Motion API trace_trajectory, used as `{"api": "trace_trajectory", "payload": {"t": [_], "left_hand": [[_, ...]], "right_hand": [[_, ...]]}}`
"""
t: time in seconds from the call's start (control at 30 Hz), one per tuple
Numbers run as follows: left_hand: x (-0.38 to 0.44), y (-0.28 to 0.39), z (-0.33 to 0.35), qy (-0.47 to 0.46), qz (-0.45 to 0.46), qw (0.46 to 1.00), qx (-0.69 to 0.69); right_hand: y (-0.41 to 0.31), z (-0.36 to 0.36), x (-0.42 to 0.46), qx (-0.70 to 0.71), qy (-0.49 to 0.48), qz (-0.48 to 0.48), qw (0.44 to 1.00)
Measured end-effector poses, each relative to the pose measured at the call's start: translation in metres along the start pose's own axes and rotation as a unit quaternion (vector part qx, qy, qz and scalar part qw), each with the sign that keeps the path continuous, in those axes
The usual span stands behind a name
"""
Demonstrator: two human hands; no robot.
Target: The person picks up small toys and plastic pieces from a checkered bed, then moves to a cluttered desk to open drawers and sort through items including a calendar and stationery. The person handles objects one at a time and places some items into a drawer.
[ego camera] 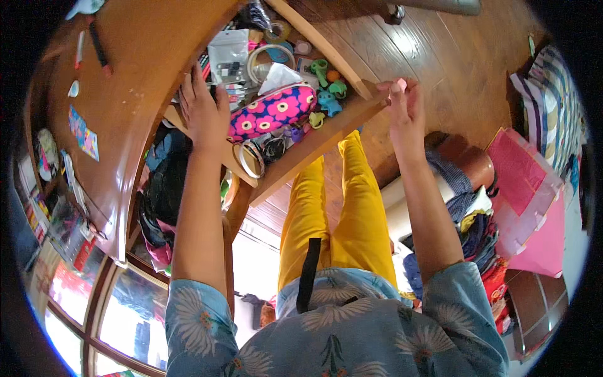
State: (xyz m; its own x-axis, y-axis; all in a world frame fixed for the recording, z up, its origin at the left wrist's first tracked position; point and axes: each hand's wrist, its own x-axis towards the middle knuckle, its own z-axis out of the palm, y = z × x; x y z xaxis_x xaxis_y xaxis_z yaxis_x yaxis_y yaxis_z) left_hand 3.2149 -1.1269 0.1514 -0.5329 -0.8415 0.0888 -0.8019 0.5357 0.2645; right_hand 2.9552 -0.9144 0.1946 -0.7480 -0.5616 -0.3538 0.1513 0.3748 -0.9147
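An open wooden drawer full of small items juts out from a desk before me. My left hand reaches over its left side, fingers apart, close to pencils and a clear zip bag; whether it touches them I cannot tell. Just past the drawer's right front corner, my right hand pinches a small pink object between thumb and fingers. Inside the drawer lie a pink-and-blue flowered pencil case, a roll of tape, white rings and small toy figures, among them a blue one.
On the desktop at left are markers and a colourful card. Bags hang below the desk. At right, a pink folding box, a pile of clothes and a striped cushion stand near the wooden floor.
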Motion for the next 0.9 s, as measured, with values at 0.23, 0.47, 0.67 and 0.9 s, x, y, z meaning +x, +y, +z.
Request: {"api": "trace_trajectory", "payload": {"t": [0.23,0.47,0.67,0.9], "left_hand": [[0.038,0.022,0.019,-0.072,0.059,0.993,0.078],[0.015,0.023,0.009,-0.053,0.095,0.993,-0.037],[-0.005,0.029,-0.011,-0.031,0.047,0.993,-0.099],[-0.048,-0.044,-0.012,0.032,-0.118,0.992,0.004]], "right_hand": [[0.006,0.002,-0.005,0.041,0.036,-0.02,0.998],[0.011,0.004,-0.002,0.061,0.063,-0.028,0.996],[0.003,-0.002,-0.047,0.333,0.111,0.182,0.918],[-0.024,0.019,-0.074,0.344,0.041,0.243,0.906]]}}
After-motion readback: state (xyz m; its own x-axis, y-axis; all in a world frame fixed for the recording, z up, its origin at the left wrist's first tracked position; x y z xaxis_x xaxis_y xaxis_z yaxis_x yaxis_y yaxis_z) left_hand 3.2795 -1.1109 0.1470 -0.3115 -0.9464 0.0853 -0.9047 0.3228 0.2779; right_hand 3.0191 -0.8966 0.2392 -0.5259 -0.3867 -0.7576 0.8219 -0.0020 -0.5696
